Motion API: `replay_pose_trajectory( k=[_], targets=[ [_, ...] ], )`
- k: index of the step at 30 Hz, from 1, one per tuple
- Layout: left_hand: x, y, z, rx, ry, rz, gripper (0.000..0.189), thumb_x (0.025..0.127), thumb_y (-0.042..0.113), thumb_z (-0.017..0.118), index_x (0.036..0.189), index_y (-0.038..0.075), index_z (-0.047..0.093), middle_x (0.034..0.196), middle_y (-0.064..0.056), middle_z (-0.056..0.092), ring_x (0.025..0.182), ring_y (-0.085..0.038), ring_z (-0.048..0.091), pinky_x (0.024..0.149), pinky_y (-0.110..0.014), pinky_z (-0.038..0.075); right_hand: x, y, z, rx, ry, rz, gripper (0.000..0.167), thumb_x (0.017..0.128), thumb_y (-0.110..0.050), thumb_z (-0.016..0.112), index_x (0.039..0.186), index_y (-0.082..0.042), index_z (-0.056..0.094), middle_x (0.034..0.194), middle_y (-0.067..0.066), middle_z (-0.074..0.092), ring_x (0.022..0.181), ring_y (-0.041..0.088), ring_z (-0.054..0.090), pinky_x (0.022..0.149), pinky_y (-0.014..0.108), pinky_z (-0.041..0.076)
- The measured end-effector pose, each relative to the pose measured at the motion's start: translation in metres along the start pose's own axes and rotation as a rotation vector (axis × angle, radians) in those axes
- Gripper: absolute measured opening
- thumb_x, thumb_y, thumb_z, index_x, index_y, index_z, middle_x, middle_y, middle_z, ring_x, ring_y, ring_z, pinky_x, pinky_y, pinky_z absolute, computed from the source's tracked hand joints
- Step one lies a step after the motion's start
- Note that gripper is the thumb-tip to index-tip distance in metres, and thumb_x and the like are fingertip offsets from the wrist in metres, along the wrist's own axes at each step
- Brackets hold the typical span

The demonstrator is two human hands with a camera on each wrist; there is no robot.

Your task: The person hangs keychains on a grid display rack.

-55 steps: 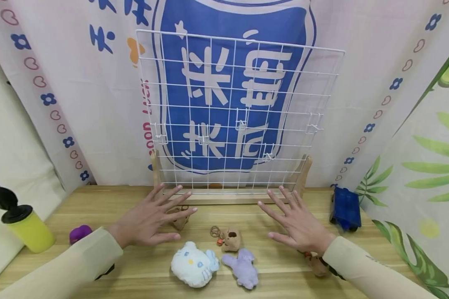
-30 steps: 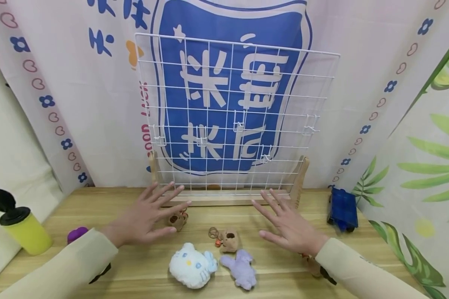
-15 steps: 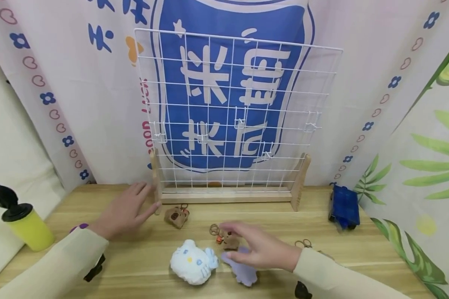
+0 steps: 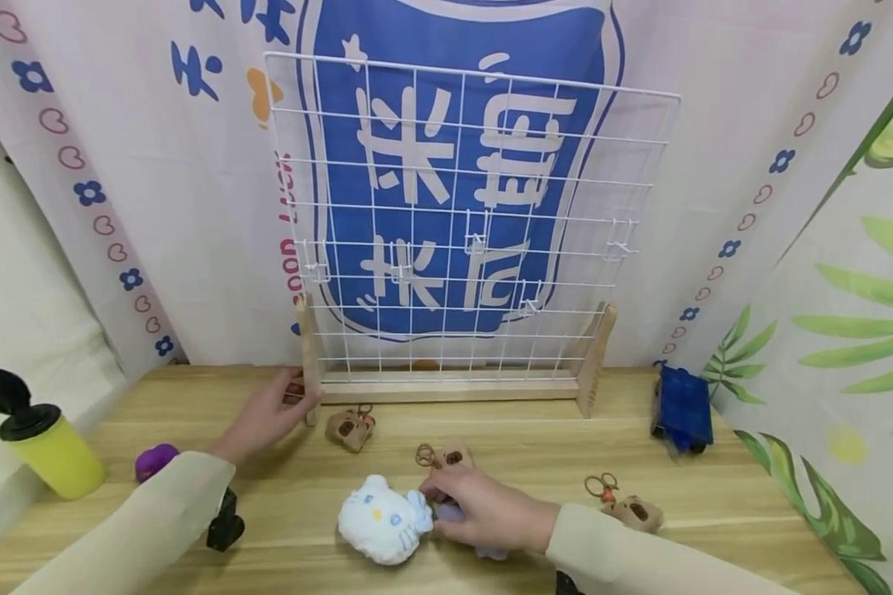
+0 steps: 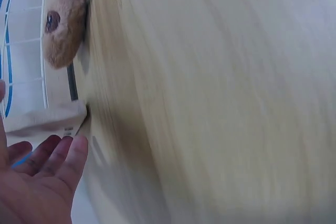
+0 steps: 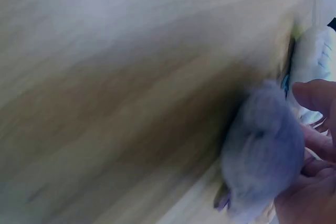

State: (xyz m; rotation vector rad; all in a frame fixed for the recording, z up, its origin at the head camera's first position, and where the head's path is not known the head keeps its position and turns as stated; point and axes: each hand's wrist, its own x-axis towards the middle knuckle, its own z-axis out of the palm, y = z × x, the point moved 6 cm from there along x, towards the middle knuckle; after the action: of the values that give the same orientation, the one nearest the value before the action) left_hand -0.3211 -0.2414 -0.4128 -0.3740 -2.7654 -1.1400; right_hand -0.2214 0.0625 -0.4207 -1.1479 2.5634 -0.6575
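Observation:
My right hand [image 4: 494, 508] holds a purple plush toy [image 6: 262, 153] low over the table, with fingers bent round it; most of the toy is hidden under the hand in the head view. Just left of it lies a white plush cat head [image 4: 379, 521] with a blue bow. A brown plush keychain [image 4: 456, 454] sits behind the right hand. My left hand [image 4: 264, 417] is at the left wooden leg [image 4: 308, 355] of a white wire grid rack [image 4: 435, 190]. In the left wrist view its fingers [image 5: 71, 163] are loosely extended beside the leg's foot.
More brown plush keychains lie near the rack's base [image 4: 351, 430] and at right [image 4: 636, 514]. Several small white hooks hang on the grid. A blue toy cart [image 4: 683, 409] stands at the right, a yellow pump bottle [image 4: 52, 454] and purple object [image 4: 156, 463] at the left.
Both hands were spread over the table. The left hand has moved to the rack's left leg. The right hand has come inward and down and taken hold of the purple plush toy.

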Motion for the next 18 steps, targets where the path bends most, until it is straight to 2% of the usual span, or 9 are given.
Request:
replay_pose_trajectory(
  k=[3, 7, 11, 13, 15, 18],
  targets=[
    [0.000, 0.000, 0.006, -0.037, -0.016, -0.042, 0.066, 0.107, 0.030, 0.060, 0.151, -0.012, 0.036, 0.132, -0.035, 0.062, 0.117, -0.046, 0.066, 0.095, -0.053, 0.060, 0.003, 0.000, 0.004, -0.031, -0.005, 0.023, 0.042, 0.094, -0.026, 0.078, 0.133, -0.014, 0.066, 0.127, -0.005, 0.065, 0.111, 0.001, 0.054, 0.096, 0.018, 0.050],
    [0.001, 0.000, 0.010, -0.059, -0.032, -0.076, 0.068, 0.107, 0.030, 0.060, 0.153, -0.012, 0.034, 0.131, -0.035, 0.062, 0.115, -0.043, 0.066, 0.089, -0.046, 0.062, 0.008, 0.000, 0.006, -0.008, -0.018, 0.047, 0.043, 0.091, -0.026, 0.081, 0.131, -0.016, 0.067, 0.118, -0.009, 0.059, 0.102, -0.001, 0.047, 0.088, 0.015, 0.046],
    [0.001, -0.002, 0.013, -0.056, -0.040, -0.087, 0.068, 0.108, 0.031, 0.059, 0.154, -0.011, 0.032, 0.132, -0.035, 0.061, 0.116, -0.043, 0.066, 0.089, -0.047, 0.062, 0.014, 0.001, 0.009, -0.016, -0.017, 0.019, 0.041, 0.090, -0.024, 0.082, 0.127, -0.017, 0.067, 0.113, -0.009, 0.057, 0.097, -0.001, 0.045, 0.084, 0.016, 0.045],
    [0.002, -0.004, 0.014, -0.052, -0.046, -0.092, 0.068, 0.108, 0.031, 0.058, 0.155, -0.011, 0.032, 0.133, -0.035, 0.061, 0.117, -0.044, 0.065, 0.090, -0.048, 0.062, 0.016, 0.000, 0.010, -0.031, -0.016, 0.000, 0.040, 0.090, -0.024, 0.082, 0.126, -0.016, 0.067, 0.114, -0.008, 0.059, 0.100, 0.001, 0.048, 0.089, 0.019, 0.048],
    [0.002, -0.005, 0.015, -0.048, -0.050, -0.094, 0.067, 0.108, 0.030, 0.058, 0.155, -0.011, 0.031, 0.133, -0.035, 0.060, 0.117, -0.044, 0.065, 0.090, -0.048, 0.062, 0.017, 0.001, 0.012, -0.056, -0.015, -0.020, 0.042, 0.091, -0.026, 0.081, 0.129, -0.017, 0.065, 0.119, -0.006, 0.061, 0.112, 0.007, 0.054, 0.099, 0.027, 0.051],
    [0.004, -0.006, 0.016, -0.048, -0.053, -0.098, 0.064, 0.108, 0.027, 0.058, 0.153, -0.011, 0.033, 0.132, -0.035, 0.061, 0.116, -0.043, 0.066, 0.089, -0.047, 0.062, 0.019, -0.004, 0.012, -0.074, -0.017, -0.007, 0.049, 0.090, -0.031, 0.083, 0.134, -0.020, 0.063, 0.128, -0.004, 0.063, 0.127, 0.014, 0.056, 0.112, 0.037, 0.048]
  ],
)
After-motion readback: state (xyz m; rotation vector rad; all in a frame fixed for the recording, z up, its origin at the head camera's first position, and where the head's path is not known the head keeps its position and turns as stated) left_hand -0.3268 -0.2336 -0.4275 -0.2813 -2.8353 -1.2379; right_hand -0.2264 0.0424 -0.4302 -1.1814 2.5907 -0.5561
